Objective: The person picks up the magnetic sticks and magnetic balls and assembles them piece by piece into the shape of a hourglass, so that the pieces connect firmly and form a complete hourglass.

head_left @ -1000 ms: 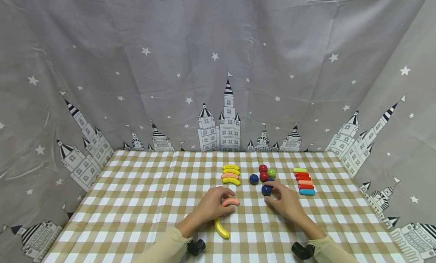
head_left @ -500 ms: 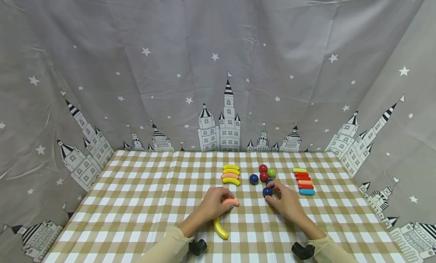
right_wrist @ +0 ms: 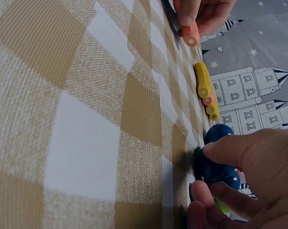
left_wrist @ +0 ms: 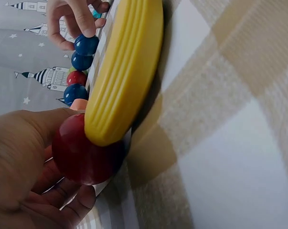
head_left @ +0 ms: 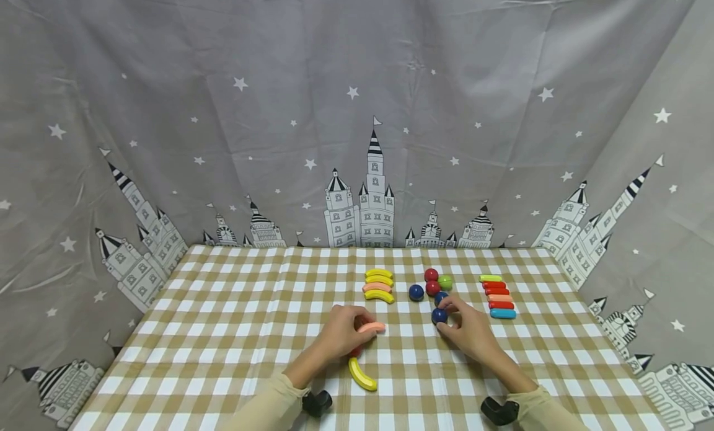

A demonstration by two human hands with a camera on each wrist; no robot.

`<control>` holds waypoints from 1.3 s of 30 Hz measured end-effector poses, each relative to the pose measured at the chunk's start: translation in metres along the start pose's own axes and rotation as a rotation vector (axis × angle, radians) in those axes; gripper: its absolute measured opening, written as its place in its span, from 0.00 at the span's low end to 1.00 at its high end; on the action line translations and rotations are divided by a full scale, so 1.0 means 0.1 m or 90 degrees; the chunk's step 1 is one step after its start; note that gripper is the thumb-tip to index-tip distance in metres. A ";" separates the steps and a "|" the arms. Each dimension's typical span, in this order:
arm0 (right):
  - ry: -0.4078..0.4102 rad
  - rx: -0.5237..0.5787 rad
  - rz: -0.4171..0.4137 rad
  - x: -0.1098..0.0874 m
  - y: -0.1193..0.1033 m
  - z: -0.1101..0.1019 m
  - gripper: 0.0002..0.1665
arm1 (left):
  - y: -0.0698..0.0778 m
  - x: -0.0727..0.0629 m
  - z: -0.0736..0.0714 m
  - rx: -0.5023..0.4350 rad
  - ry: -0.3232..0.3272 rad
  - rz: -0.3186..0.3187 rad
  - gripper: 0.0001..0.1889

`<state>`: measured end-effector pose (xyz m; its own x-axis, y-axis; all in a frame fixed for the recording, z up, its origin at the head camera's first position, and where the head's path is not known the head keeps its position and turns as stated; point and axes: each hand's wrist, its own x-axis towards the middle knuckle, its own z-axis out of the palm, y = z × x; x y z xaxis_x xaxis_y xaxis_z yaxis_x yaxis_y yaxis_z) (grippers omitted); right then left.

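My left hand (head_left: 341, 332) pinches a salmon-pink curved, banana-shaped piece (head_left: 372, 327) between thumb and fingers. Just below that hand lies a dark red ball (left_wrist: 81, 152), partly hidden in the head view, with a yellow banana-shaped piece (head_left: 364, 375) running from it toward me. My right hand (head_left: 471, 332) has thumb and fingers around a dark blue ball (head_left: 439, 316) on the tablecloth. A second dark blue ball (head_left: 440, 297) sits right behind it, partly covered by the fingers. In the right wrist view the thumb (right_wrist: 222, 150) lies against the held ball.
Farther back, several yellow and pink curved pieces (head_left: 379, 296) lie in a column. Beside them are a lone blue ball (head_left: 416, 293), two red balls (head_left: 432, 288) and a green ball (head_left: 445, 283). On the right, several coloured rods (head_left: 503, 314) form another column. A checked cloth (head_left: 251, 332) covers the table.
My left hand has drawn the pink piece slightly left, and a bit of the red ball now shows beneath. My right hand has shifted the blue ball slightly toward me and right.
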<state>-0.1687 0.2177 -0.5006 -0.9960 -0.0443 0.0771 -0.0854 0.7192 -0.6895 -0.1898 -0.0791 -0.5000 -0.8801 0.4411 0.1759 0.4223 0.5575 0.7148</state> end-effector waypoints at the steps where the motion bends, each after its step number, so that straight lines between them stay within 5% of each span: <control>1: -0.002 0.002 0.002 0.00 0.00 0.00 0.20 | 0.00 0.00 -0.01 -0.001 -0.002 -0.006 0.13; 28: -0.054 0.024 -0.028 -0.02 0.08 -0.03 0.19 | -0.07 -0.02 -0.12 -0.044 -0.009 -0.011 0.08; 39: -0.148 0.159 -0.054 0.00 -0.02 -0.03 0.18 | -0.03 -0.04 -0.08 -0.049 0.010 -0.055 0.07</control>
<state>-0.1685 0.2181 -0.4974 -0.9617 -0.2739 -0.0055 -0.1421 0.5160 -0.8447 -0.1894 -0.0878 -0.4974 -0.9160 0.3822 0.1218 0.3274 0.5369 0.7775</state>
